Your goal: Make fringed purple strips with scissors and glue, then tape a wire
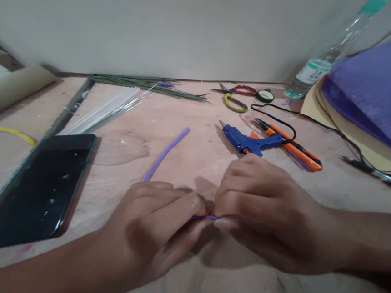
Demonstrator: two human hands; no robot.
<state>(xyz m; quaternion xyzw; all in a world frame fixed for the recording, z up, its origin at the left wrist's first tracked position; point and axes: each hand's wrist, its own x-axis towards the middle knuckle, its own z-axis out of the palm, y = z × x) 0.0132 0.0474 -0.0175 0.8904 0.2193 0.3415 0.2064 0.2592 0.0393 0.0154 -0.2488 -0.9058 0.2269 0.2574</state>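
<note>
Between my two hands a thin purple strip (205, 217) shows as a short stretch; the rest of it is hidden by the fingers. My left hand (164, 222) is closed, pinching the strip between thumb and forefinger. Close against it, my right hand (262, 200) is closed too and pinches the other side of the strip. Just beyond my left hand lies another purple strip (166, 151), slanting away on the wooden table (185, 111). A blue glue gun (242, 138) rests beyond my right hand, beside an orange utility knife (296, 149).
A phone (41, 187) lies at left near a yellow strip (15, 133). Clear sticks (110, 109) and green stems (149, 87) lie at the back. Scissors (235, 96), green tape (265, 95), a tilted bottle (322, 67), purple sheets (376, 94) and a pen (383, 175) are to the right.
</note>
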